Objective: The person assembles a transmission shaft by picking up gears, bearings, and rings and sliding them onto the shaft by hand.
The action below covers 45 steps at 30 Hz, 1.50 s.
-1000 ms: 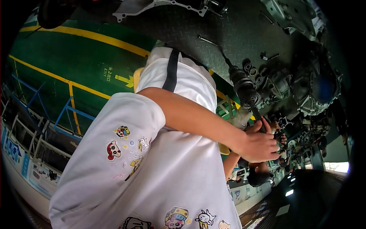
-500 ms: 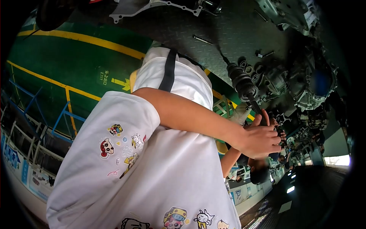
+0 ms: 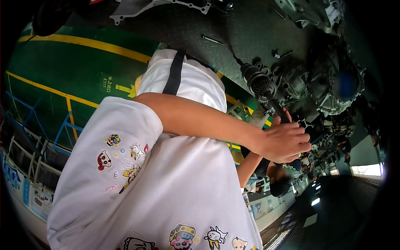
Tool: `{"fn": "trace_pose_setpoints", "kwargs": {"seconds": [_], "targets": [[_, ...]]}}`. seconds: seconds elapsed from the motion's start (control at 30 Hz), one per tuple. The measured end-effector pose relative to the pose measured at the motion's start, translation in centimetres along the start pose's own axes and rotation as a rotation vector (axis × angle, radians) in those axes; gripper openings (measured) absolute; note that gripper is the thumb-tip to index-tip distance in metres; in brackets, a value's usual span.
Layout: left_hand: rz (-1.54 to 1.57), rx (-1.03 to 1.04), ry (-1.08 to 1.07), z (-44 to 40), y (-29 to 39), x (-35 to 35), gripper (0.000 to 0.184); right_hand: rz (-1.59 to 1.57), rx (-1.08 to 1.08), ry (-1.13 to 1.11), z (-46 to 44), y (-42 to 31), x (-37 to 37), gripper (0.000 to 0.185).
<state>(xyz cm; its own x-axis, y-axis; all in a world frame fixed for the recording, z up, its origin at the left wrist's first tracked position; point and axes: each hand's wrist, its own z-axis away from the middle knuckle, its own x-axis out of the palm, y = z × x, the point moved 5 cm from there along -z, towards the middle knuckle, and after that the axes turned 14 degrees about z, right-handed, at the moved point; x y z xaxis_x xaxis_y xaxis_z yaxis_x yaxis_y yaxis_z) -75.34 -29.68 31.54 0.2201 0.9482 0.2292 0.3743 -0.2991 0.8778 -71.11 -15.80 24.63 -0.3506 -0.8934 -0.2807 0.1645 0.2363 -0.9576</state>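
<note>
My left hand (image 3: 285, 143), at the end of the bare forearm that crosses my white shirt, is closed around the upper end of a dark gear shaft (image 3: 260, 83). My right hand (image 3: 276, 121) is mostly hidden beneath it. Only fingers, curled at the shaft, seem to show, and the right forearm (image 3: 248, 168) comes in from below. Several gears sit along the shaft, which stands tilted at the metal table. Around its base lie small rings (image 3: 260, 66). A metal gearbox housing (image 3: 293, 81) is close beside the gears.
On the patterned metal table (image 3: 246, 25) lie a bolt (image 3: 212, 39) and another small bolt (image 3: 285, 54). A large casing (image 3: 337, 87) stands farther right, a flat metal cover (image 3: 162, 7) at the top. Another person (image 3: 281, 183) is beyond my hands. Blue rails (image 3: 31, 112) stand left.
The view has shifted slightly, so the table and parts appear a little up and left. Both hands remain on the gear shaft, and more of its gears show.
</note>
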Motion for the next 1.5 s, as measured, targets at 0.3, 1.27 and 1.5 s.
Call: {"fn": "trace_pose_setpoints", "kwargs": {"seconds": [0.3,1.27,1.5], "targets": [[0.239,-0.398,-0.489,-2.1,-1.6,0.4,0.025,-0.072,0.048,-0.033,-0.5,0.9,0.1,0.029],[-0.401,0.052,-0.029,1.2,-1.3,4.0,0.013,-0.141,0.109,-0.016,-2.2,0.6,-1.0,0.039],[-0.411,0.075,-0.016,2.1,-1.5,4.6,0.013,-0.197,0.147,-0.001,-2.5,1.0,-1.6,0.042]]}}
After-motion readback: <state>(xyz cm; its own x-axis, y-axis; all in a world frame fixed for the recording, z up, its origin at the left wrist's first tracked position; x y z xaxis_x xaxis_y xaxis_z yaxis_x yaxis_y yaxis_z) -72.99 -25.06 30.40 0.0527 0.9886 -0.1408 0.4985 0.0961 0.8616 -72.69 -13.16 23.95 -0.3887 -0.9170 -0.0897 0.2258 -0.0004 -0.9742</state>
